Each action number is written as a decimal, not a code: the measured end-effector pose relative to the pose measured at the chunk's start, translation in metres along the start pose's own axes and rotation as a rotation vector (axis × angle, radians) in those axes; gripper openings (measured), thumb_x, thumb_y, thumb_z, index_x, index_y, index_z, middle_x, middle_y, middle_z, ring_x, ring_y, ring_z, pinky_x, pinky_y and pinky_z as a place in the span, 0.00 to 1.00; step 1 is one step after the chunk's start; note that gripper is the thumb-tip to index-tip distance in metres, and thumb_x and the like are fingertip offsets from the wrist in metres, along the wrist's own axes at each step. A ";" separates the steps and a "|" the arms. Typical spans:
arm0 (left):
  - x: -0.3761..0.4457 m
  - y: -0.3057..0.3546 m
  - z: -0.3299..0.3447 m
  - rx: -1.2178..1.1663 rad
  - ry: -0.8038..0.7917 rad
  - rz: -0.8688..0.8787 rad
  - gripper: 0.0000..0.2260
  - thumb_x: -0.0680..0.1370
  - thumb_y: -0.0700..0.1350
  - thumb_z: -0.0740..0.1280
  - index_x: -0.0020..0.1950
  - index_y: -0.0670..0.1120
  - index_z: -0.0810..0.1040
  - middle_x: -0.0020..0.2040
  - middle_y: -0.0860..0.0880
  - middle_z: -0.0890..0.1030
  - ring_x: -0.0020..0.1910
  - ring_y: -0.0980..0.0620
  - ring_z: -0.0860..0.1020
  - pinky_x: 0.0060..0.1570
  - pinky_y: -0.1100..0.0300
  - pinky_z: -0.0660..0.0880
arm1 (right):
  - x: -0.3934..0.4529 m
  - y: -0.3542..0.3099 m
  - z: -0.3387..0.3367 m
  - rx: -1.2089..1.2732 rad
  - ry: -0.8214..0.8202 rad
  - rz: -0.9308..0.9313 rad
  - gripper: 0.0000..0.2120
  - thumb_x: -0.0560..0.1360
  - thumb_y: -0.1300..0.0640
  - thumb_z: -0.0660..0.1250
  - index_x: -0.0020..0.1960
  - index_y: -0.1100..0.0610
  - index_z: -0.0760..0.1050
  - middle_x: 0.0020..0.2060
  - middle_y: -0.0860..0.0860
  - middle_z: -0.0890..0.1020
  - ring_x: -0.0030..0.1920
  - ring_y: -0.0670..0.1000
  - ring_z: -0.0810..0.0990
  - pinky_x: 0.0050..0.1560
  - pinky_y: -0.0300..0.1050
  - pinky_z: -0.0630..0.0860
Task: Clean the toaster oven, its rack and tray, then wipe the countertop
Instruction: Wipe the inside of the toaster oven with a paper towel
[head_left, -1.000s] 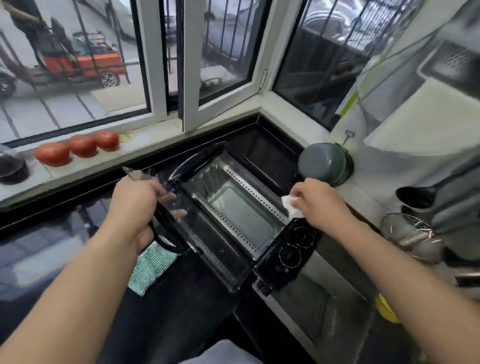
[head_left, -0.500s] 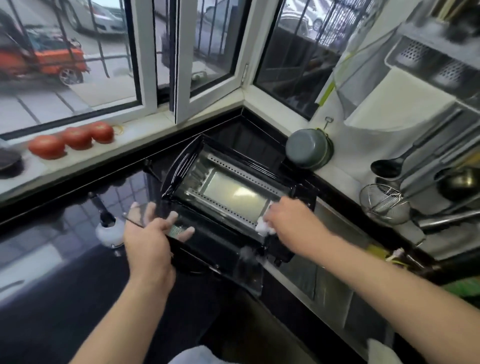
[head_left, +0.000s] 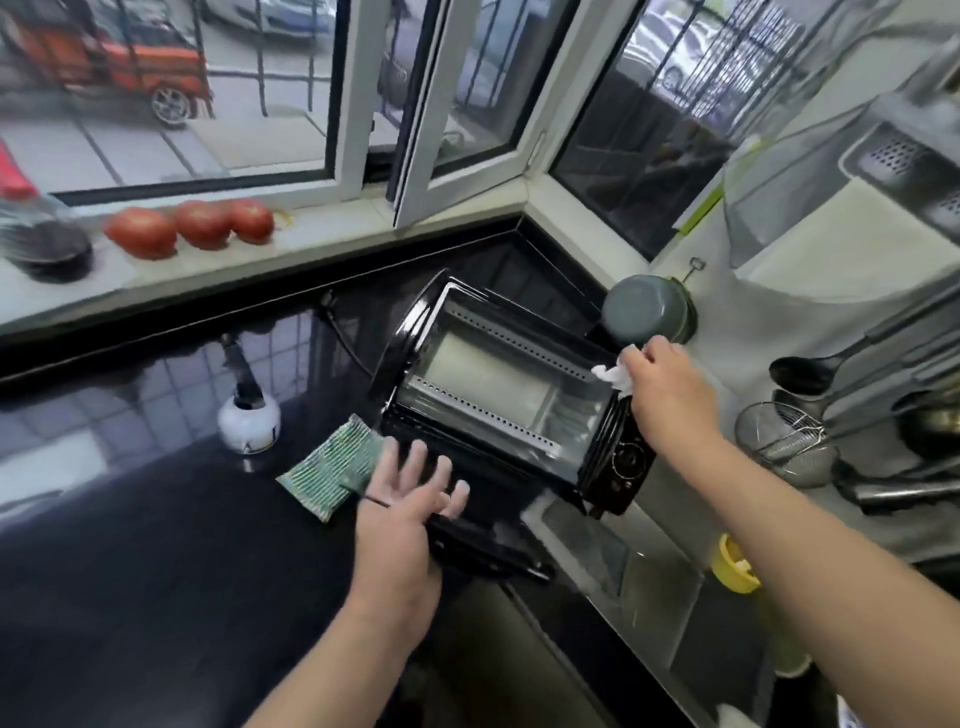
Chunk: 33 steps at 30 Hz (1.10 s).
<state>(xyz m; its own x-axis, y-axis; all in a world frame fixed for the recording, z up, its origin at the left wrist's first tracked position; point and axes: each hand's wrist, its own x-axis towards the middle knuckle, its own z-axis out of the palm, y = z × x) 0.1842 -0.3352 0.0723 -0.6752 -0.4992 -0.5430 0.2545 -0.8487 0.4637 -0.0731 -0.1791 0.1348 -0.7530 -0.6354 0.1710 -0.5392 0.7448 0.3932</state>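
The small black toaster oven sits tilted on the glossy black stone bench beside the steel sink, its glass door hanging open. The right hand pinches a crumpled white tissue against the oven's upper right corner. The left hand, fingers spread and released, rests on the open door, just beside a green striped cloth.

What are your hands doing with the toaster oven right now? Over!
Left hand open, fingers spread over the lowered door. Right hand pinches a white wipe at the toaster oven top corner. Green cloth lies beside it.
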 end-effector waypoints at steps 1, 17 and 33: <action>-0.003 -0.006 0.002 0.004 -0.029 -0.050 0.39 0.78 0.21 0.55 0.84 0.51 0.58 0.77 0.46 0.72 0.69 0.42 0.77 0.59 0.47 0.80 | 0.004 0.003 0.001 0.020 0.014 0.013 0.18 0.66 0.71 0.70 0.51 0.58 0.72 0.44 0.53 0.70 0.42 0.55 0.68 0.29 0.45 0.64; -0.016 -0.018 0.013 0.005 -0.165 -0.081 0.41 0.80 0.23 0.57 0.84 0.57 0.51 0.80 0.53 0.65 0.70 0.45 0.75 0.56 0.41 0.82 | -0.016 -0.030 0.024 -0.439 -0.317 -0.568 0.36 0.74 0.52 0.34 0.71 0.67 0.67 0.66 0.61 0.70 0.62 0.63 0.69 0.70 0.59 0.58; 0.004 -0.031 0.018 -0.157 -0.003 -0.033 0.39 0.78 0.21 0.58 0.78 0.57 0.68 0.70 0.54 0.77 0.64 0.42 0.81 0.40 0.42 0.84 | 0.100 -0.089 0.101 -0.592 -0.899 -0.521 0.24 0.80 0.58 0.62 0.75 0.61 0.67 0.74 0.60 0.66 0.73 0.62 0.66 0.68 0.55 0.71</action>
<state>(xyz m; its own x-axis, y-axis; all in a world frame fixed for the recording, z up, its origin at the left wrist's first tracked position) 0.1614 -0.3078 0.0686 -0.6870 -0.4700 -0.5542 0.3371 -0.8818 0.3300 -0.1387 -0.2883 0.0256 -0.6165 -0.2874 -0.7331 -0.7781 0.0802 0.6229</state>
